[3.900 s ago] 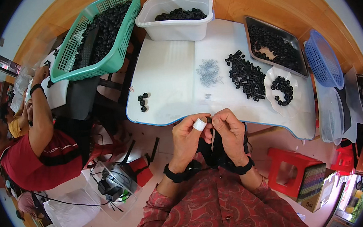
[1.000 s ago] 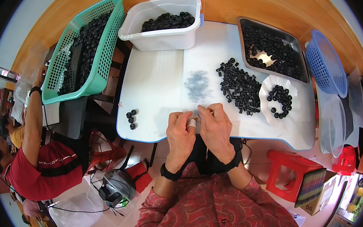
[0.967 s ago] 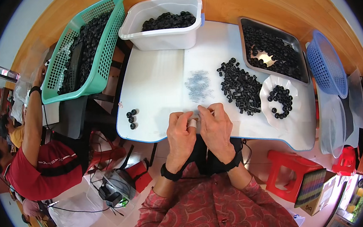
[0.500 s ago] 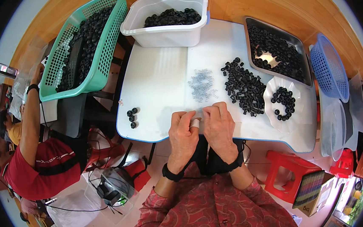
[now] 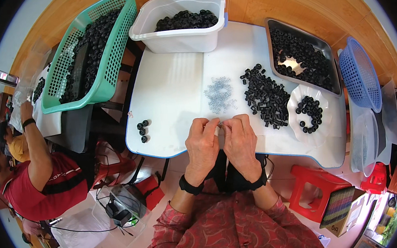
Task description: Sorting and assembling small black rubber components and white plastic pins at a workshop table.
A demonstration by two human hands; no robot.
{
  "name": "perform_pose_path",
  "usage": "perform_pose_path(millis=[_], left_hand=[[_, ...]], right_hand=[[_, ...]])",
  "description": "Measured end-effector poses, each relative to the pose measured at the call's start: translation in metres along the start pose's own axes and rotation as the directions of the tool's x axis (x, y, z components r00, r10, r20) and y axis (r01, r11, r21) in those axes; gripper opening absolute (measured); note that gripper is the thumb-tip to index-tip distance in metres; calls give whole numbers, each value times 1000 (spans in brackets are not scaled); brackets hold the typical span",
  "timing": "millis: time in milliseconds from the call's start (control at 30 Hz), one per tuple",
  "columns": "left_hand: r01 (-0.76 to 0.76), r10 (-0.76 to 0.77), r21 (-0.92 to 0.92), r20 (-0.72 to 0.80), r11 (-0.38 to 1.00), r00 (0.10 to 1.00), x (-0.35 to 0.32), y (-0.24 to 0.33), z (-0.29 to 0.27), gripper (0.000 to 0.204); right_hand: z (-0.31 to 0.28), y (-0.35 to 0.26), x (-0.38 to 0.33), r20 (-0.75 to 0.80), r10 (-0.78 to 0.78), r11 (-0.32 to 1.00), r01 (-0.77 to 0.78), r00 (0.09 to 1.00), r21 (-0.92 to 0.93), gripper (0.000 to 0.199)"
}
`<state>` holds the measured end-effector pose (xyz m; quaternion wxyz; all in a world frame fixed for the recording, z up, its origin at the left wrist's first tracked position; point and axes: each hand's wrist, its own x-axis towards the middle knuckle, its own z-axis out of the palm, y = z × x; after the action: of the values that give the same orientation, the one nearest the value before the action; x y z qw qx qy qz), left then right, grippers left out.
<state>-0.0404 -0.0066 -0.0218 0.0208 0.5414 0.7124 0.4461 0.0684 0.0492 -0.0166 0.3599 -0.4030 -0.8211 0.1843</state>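
Left hand (image 5: 203, 142) and right hand (image 5: 240, 139) pinched together at near edge of white surface (image 5: 172, 88), fingertips closed on tiny pale part (image 5: 220, 126), mostly hidden. Risk: part slips off edge; small clear pieces (image 5: 219, 94) scatter if brushed.

Matt white table (image 5: 173, 93); shiny metal tray (image 5: 272, 25); green plastic basket (image 5: 114, 60).

Green basket (image 5: 91, 53) and white tub (image 5: 179, 25) of black rings at the worktop's (image 5: 172, 88) far edge; blue basket (image 5: 360, 74) right; red stool (image 5: 313, 192) below.
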Motion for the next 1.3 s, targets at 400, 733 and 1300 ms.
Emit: perform_pose_path(millis=[400, 733, 1300], left_hand=[[57, -62, -115, -35, 992, 997, -1, -4, 3, 27], [103, -112, -222, -26, 969, 993, 0, 0, -2, 28], [177, -166, -341, 62, 923, 984, 6, 14, -2, 16]], right_hand=[[-6, 0, -1, -21, 34, 995, -32, 999, 98, 12], [-13, 0, 3, 54, 98, 945, -110, 994, 309, 4], [-16, 8, 3, 53, 160, 860, -166, 986, 482, 7]])
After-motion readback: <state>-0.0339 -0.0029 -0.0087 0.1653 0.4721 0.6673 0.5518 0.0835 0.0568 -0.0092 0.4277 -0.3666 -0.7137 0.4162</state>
